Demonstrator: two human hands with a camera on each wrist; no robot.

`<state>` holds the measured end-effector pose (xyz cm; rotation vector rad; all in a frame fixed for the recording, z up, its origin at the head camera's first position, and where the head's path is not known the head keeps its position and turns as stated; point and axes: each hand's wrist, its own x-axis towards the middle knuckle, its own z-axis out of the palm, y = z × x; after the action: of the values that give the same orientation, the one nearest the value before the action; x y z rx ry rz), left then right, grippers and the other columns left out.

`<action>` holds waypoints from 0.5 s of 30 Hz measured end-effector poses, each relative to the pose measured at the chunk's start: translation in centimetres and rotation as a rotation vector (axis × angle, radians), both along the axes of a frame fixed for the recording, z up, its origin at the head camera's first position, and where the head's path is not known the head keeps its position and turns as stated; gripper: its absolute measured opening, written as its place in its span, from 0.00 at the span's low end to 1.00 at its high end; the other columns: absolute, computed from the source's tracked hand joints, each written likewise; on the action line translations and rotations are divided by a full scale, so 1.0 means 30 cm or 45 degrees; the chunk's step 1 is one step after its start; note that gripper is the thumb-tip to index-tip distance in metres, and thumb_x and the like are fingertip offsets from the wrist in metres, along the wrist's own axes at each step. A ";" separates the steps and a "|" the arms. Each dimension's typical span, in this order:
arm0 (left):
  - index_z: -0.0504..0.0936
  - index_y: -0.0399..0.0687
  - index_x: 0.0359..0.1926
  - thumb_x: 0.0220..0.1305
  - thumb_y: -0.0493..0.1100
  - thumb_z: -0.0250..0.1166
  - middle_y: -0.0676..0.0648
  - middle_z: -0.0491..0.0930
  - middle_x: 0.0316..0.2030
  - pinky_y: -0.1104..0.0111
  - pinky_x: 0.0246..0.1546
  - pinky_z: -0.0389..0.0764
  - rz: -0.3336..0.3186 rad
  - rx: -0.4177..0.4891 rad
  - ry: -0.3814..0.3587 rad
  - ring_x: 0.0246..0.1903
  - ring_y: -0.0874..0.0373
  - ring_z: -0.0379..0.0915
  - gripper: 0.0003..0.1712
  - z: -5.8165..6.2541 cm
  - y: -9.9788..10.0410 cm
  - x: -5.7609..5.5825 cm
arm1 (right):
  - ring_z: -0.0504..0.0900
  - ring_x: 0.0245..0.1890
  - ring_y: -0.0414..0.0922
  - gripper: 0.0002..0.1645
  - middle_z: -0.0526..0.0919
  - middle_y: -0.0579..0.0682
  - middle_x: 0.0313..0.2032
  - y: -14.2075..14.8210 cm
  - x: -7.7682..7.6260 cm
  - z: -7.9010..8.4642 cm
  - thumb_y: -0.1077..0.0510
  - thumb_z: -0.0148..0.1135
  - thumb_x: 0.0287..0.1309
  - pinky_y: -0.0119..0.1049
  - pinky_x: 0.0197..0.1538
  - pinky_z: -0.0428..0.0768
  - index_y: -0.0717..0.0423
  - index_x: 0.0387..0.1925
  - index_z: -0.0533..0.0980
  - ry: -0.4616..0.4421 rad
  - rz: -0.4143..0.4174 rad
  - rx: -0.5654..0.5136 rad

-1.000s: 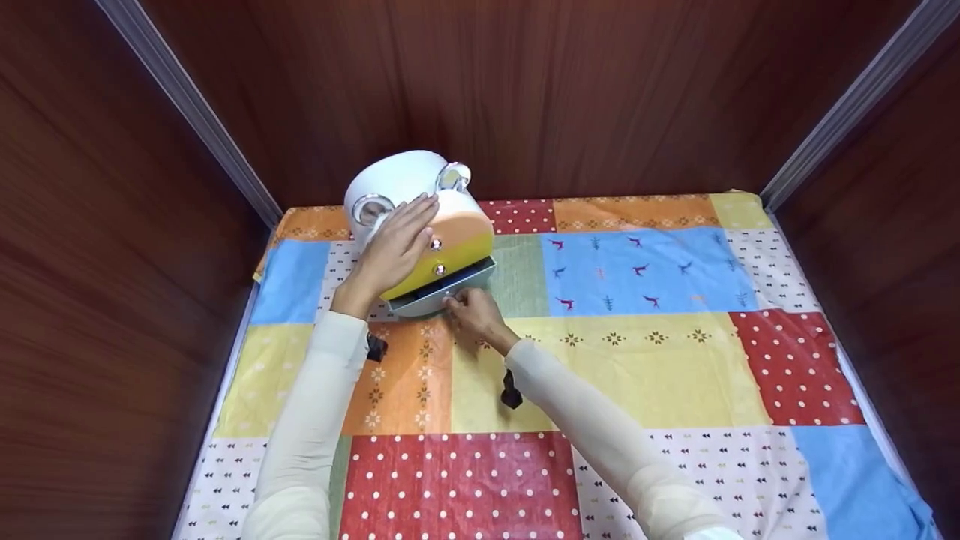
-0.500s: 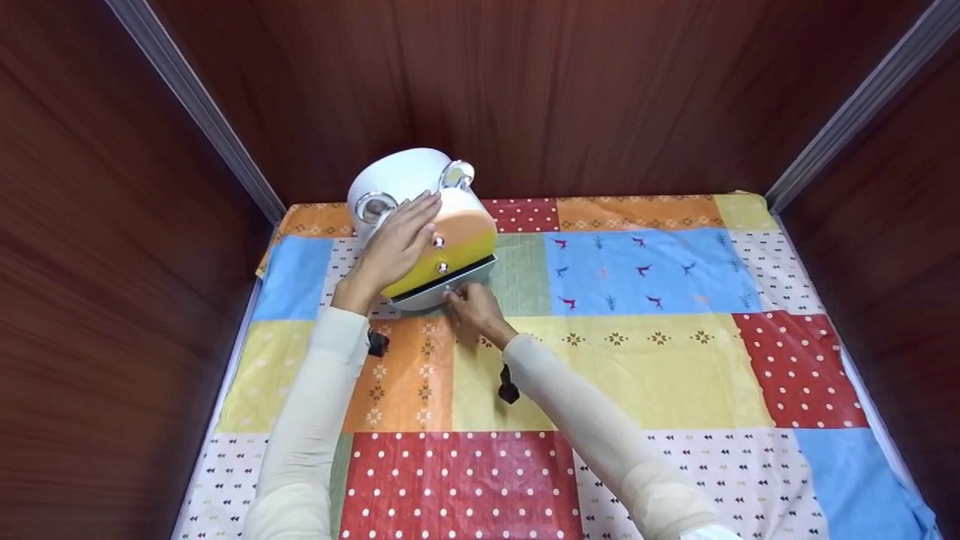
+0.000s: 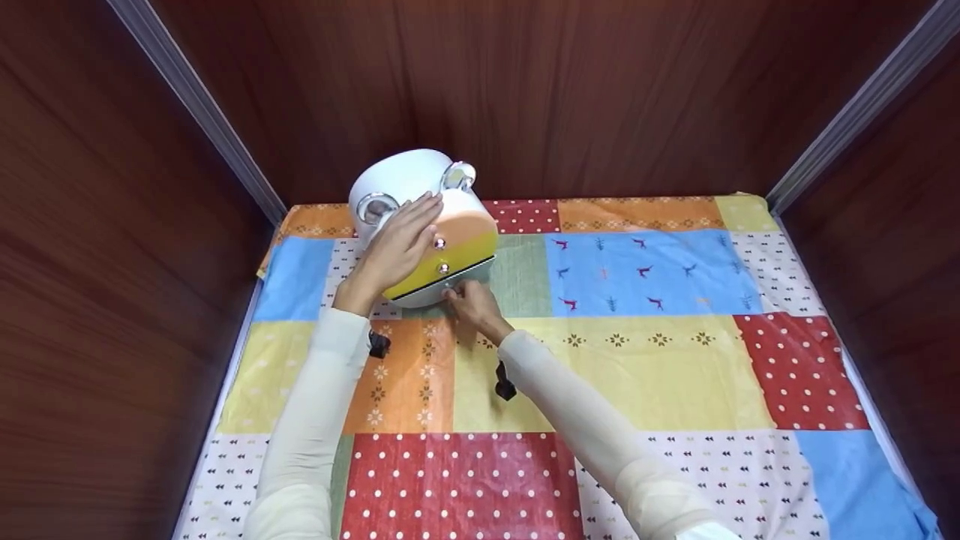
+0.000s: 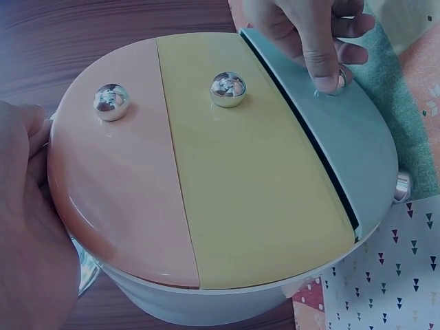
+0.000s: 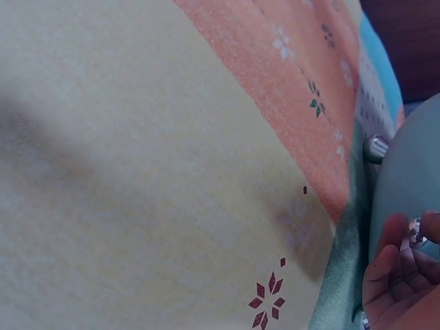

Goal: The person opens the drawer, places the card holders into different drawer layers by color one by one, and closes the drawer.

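A rounded white drawer box (image 3: 401,176) with silver rings at its top stands near the back wall. Its front has a peach drawer (image 4: 117,179), a yellow drawer (image 4: 254,179) and a grey-green bottom drawer (image 4: 350,137), each with a round silver knob. My left hand (image 3: 394,251) rests with straight fingers against the box's upper left front. Thumb and fingers of my right hand (image 3: 476,307) pinch the bottom drawer's knob (image 5: 415,232). A thin dark gap shows between the grey-green drawer and the yellow one.
A patchwork-print cloth (image 3: 637,375) covers the table under the box. Dark wood panels (image 3: 600,97) rise behind and on both sides, with metal strips (image 3: 847,112) at the corners. Small silver feet (image 4: 403,187) stick out below the box.
The bottom drawer has moved inward, and the dark opening above it has narrowed to a thin line. My right hand has gone slightly forward with it; my left hand stays on the box.
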<state>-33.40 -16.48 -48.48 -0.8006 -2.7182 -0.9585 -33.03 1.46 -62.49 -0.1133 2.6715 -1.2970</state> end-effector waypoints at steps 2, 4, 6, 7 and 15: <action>0.64 0.50 0.81 0.87 0.49 0.47 0.51 0.60 0.83 0.59 0.88 0.46 -0.002 0.003 0.005 0.85 0.52 0.50 0.29 -0.002 0.001 0.000 | 0.73 0.24 0.39 0.18 0.75 0.42 0.22 -0.001 -0.003 -0.001 0.52 0.62 0.76 0.30 0.25 0.68 0.50 0.26 0.75 -0.011 -0.006 0.003; 0.65 0.49 0.81 0.87 0.49 0.47 0.51 0.60 0.83 0.58 0.88 0.46 -0.006 0.009 0.011 0.85 0.52 0.50 0.29 -0.004 0.003 0.000 | 0.73 0.24 0.39 0.18 0.75 0.42 0.23 -0.001 -0.007 -0.004 0.52 0.62 0.76 0.30 0.26 0.69 0.50 0.26 0.76 -0.014 -0.014 0.018; 0.65 0.49 0.81 0.87 0.49 0.48 0.50 0.60 0.83 0.58 0.88 0.47 -0.009 0.011 0.014 0.84 0.52 0.51 0.29 -0.005 0.004 0.000 | 0.73 0.24 0.39 0.18 0.75 0.42 0.23 -0.002 -0.011 -0.005 0.51 0.62 0.77 0.30 0.26 0.69 0.50 0.26 0.76 -0.016 -0.017 0.029; 0.65 0.49 0.81 0.87 0.49 0.48 0.50 0.60 0.83 0.58 0.88 0.46 -0.011 0.011 0.015 0.84 0.52 0.51 0.29 -0.005 0.004 0.000 | 0.73 0.24 0.39 0.19 0.75 0.42 0.23 -0.002 -0.012 -0.006 0.51 0.62 0.77 0.30 0.26 0.70 0.50 0.27 0.76 -0.018 -0.017 0.033; 0.65 0.48 0.81 0.86 0.48 0.48 0.49 0.61 0.82 0.59 0.88 0.46 -0.017 0.016 0.025 0.84 0.51 0.51 0.29 -0.008 0.003 -0.001 | 0.72 0.24 0.40 0.20 0.74 0.42 0.23 -0.005 -0.011 -0.004 0.49 0.61 0.77 0.32 0.26 0.68 0.50 0.26 0.75 0.035 -0.008 0.091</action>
<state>-33.41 -16.40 -48.72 -0.8224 -2.6911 -0.9645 -33.37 1.30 -62.61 -0.1150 2.7395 -1.2091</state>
